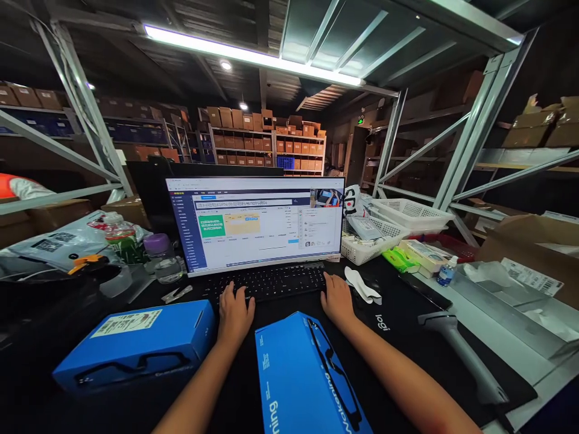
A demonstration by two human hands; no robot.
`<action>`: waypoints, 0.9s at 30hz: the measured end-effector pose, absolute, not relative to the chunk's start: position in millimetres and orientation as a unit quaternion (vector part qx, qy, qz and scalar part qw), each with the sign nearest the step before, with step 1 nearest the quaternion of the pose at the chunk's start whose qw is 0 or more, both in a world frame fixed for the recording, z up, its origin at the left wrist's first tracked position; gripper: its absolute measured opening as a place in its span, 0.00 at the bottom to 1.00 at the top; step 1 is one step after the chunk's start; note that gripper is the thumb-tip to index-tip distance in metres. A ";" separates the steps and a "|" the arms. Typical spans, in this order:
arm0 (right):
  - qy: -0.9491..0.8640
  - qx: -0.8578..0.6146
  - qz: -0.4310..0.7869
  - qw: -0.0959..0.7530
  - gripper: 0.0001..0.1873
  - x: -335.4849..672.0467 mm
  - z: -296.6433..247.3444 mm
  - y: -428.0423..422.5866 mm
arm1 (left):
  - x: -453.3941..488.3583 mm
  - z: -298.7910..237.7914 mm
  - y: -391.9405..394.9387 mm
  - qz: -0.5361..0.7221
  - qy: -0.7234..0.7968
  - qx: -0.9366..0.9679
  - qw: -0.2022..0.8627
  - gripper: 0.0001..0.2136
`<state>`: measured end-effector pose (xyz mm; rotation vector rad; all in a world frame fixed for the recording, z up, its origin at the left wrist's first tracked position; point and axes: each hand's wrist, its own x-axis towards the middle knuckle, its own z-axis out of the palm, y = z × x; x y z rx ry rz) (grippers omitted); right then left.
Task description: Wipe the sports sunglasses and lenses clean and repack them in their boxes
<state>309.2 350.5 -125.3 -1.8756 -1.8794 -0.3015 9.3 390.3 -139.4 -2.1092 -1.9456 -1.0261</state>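
Both my hands rest at the black keyboard point(266, 282) below a lit monitor point(257, 241). My left hand point(235, 310) lies at the keyboard's left part, fingers spread over the keys. At its right end is my right hand point(337, 298), fingers stretched out with the tips on the edge keys. Between my forearms lies a blue box point(294, 374) with glasses pictured on it. Left of my left wrist sits another blue box point(136, 343) with a white label on top. Neither hand holds anything.
On the right, a barcode scanner point(465, 355) lies on the black desk mat point(398, 361), with white baskets point(375, 238) behind. To the left stand a purple-lidded jar point(158, 256) and a bottle point(120, 238). Metal shelf posts point(479, 120) frame the desk.
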 end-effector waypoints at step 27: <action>-0.735 -0.642 -0.136 0.170 0.27 325.0 -139.4 359.2 | 18.2 -133.3 373.2 -0.314 -0.702 -0.639 0.002 0.18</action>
